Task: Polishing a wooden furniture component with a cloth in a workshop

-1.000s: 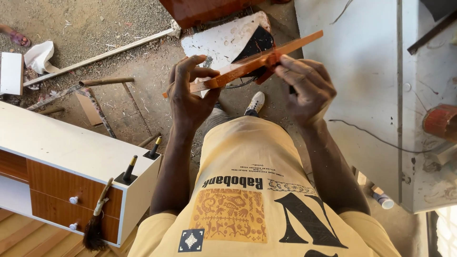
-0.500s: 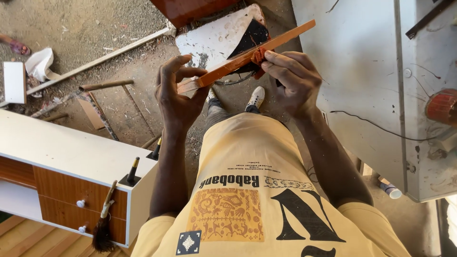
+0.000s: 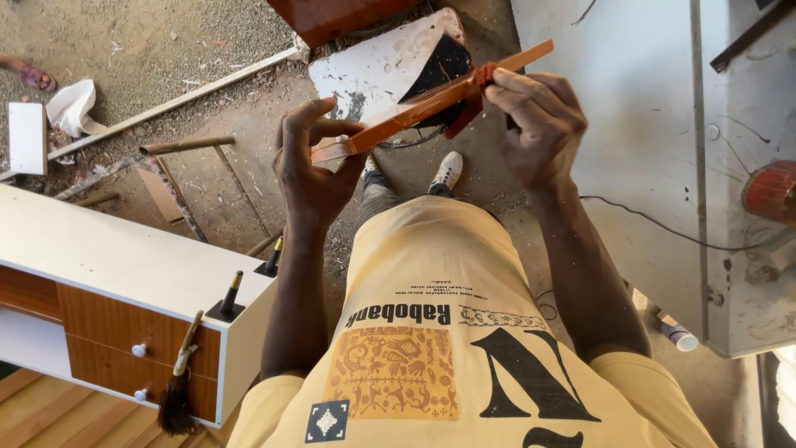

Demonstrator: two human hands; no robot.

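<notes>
Left hand (image 3: 311,170) grips the wooden strip (image 3: 431,104) at its lower end; right hand (image 3: 531,116) fingers pinch a reddish pad (image 3: 483,76) near the strip's upper end. Steady support and even rubbing pressure along the strip are advised.

Strip (image 3: 431,104) between hands — cabinet (image 3: 124,274) left, panel (image 3: 647,124) right

Down on the dirt floor (image 3: 149,50) lies a white cabinet (image 3: 124,265) with wood-fronted drawers, a brush (image 3: 178,390) leaning on it, a crumpled white cloth (image 3: 70,106) and a long white slat (image 3: 182,98) beyond
</notes>
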